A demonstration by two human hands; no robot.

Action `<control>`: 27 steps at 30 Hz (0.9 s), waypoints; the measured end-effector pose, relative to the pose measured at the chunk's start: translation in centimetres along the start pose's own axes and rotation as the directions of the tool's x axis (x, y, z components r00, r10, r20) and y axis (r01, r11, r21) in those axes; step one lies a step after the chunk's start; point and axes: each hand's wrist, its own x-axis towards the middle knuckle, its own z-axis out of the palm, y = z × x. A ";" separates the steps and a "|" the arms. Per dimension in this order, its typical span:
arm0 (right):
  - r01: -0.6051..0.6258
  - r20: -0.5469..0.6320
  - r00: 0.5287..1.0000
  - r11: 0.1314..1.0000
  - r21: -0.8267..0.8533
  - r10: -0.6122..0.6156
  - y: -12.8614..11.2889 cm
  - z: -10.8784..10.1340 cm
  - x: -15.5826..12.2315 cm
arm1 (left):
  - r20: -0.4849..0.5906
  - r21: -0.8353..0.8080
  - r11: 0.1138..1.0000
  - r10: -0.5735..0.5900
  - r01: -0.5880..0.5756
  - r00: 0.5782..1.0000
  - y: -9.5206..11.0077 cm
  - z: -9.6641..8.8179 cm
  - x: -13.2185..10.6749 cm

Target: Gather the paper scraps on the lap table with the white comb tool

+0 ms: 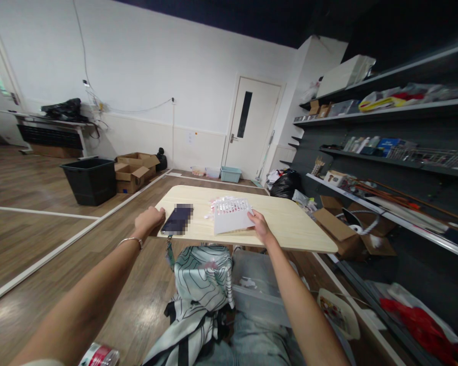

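Through the head camera, my only view, I have the white card (pixel 232 223) raised at a tilt over the near side of the pale table (pixel 290 218). The right hand (pixel 258 226) pinches its right edge, thumb on the face; I judge that grip leaves the rows of shiny small pieces (pixel 233 206) along its upper part uncovered. A loose cluster of pink and clear bits (pixel 210 209) shows just beyond its left edge, probably kept close for easy reach. The left hand (pixel 150 219) is curled at the table's left edge, beside the dark phone (pixel 175 221); I can't tell whether its fingers grip anything. The phone's strap (pixel 170 251) hangs off the near edge, presumably out of the way.
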 end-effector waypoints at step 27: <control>0.048 -0.015 0.999 0.999 0.003 -0.047 0.8 0.0 0.8 | -0.015 0.000 1.000 0.000 0.000 1.000 0.0 0.0 -0.2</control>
